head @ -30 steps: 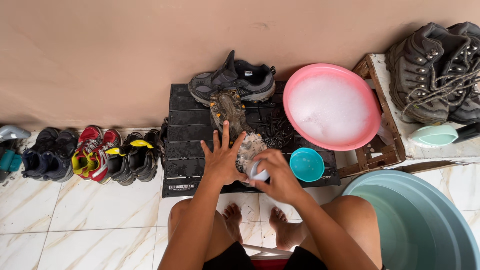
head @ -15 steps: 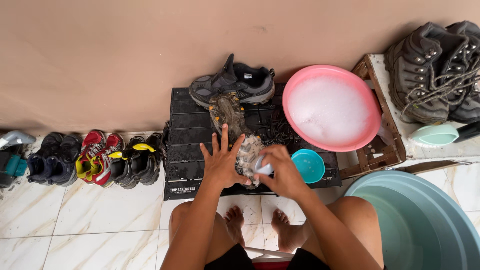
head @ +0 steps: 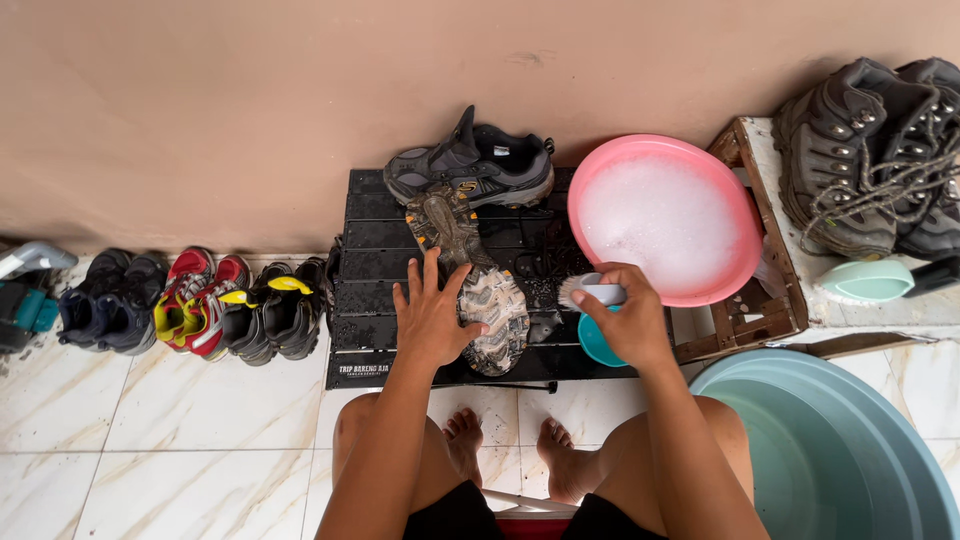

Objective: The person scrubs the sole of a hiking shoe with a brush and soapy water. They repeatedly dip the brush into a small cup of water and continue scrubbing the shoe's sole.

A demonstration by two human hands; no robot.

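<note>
A muddy shoe (head: 470, 275) lies sole-up on a low black slatted table (head: 365, 330). My left hand (head: 432, 312) rests flat on its left side with the fingers spread. My right hand (head: 620, 318) grips a white scrub brush (head: 592, 291), held just right of the shoe and next to the pink basin (head: 745, 255) of foamy water. The matching grey shoe (head: 475, 165) stands upright at the table's far edge. A small teal bowl (head: 597, 345) sits under my right hand, mostly hidden.
A large teal tub (head: 830, 450) stands at the lower right. A wooden crate (head: 765, 315) beside the basin, a pair of grey hiking boots (head: 870, 155) and a pale green bowl (head: 865, 282) are at right. Small shoes (head: 210, 305) line the wall at left. My bare feet (head: 510, 455) rest on tile.
My right hand has lifted the brush off the shoe's sole and moved it right, toward the pink basin. My left hand stays on the shoe.
</note>
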